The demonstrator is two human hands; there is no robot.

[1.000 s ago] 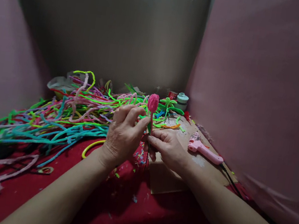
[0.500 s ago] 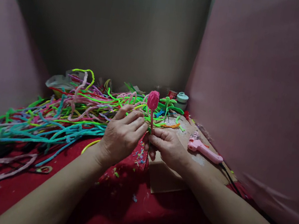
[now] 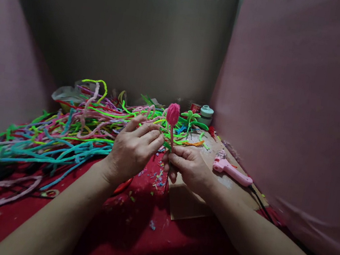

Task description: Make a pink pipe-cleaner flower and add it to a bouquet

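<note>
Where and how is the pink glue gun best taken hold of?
Probably by its slim handle, from above and the right: the pink glue gun lies on the cardboard with the handle pointing rightward, away from the bulkier head.

Craft nook, small; home or workshop, I cannot tell. Dark wall (image 3: 123,31) ahead, pink sheeting (image 3: 300,87) at each side. One table (image 3: 178,239), red-covered. One large heap of pipe cleaners (image 3: 68,146), many colours. One pink corded tool (image 3: 235,172), resembling a glue gun, on cardboard (image 3: 188,205). Loose clippings (image 3: 158,181). One fuzzy pink flower (image 3: 173,114), in my right grip (image 3: 191,167).
</note>
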